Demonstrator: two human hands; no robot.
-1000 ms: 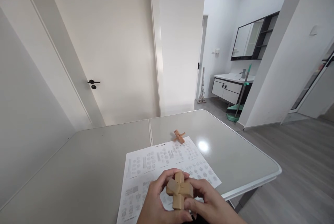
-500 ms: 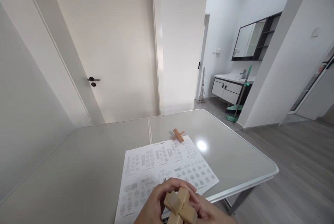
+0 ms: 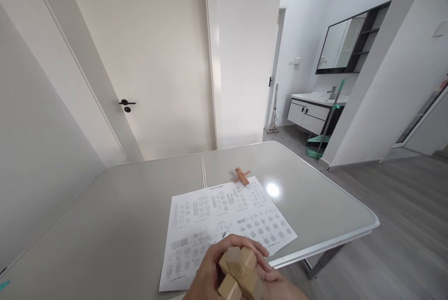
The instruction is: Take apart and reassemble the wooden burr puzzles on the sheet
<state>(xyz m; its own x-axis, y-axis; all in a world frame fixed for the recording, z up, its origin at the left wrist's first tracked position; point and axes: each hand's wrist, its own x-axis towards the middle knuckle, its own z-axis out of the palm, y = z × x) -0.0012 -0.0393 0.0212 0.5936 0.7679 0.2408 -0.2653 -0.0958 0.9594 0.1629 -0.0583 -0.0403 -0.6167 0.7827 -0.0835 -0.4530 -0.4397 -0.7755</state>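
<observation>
A pale wooden burr puzzle (image 3: 237, 273), made of interlocked blocks, is held at the bottom edge of the view. My left hand (image 3: 206, 275) wraps its fingers over the puzzle's left and top. My right hand (image 3: 276, 283) cups it from the right and below, mostly cut off by the frame. Both hands hover over the near edge of a printed instruction sheet (image 3: 224, 218) lying on the grey table (image 3: 105, 225). A second, smaller reddish wooden cross puzzle (image 3: 241, 176) rests at the sheet's far edge.
The table's right edge (image 3: 336, 239) drops to a grey wood floor. A white door with a black handle (image 3: 126, 103) stands behind the table. At the back right are a vanity with sink (image 3: 311, 111), a mirror, and a green mop and dustpan (image 3: 317, 143).
The puzzle and both hands have dropped lower in the view and the puzzle has been turned in my fingers. The camera has shifted slightly; the sheet and small puzzle stay put.
</observation>
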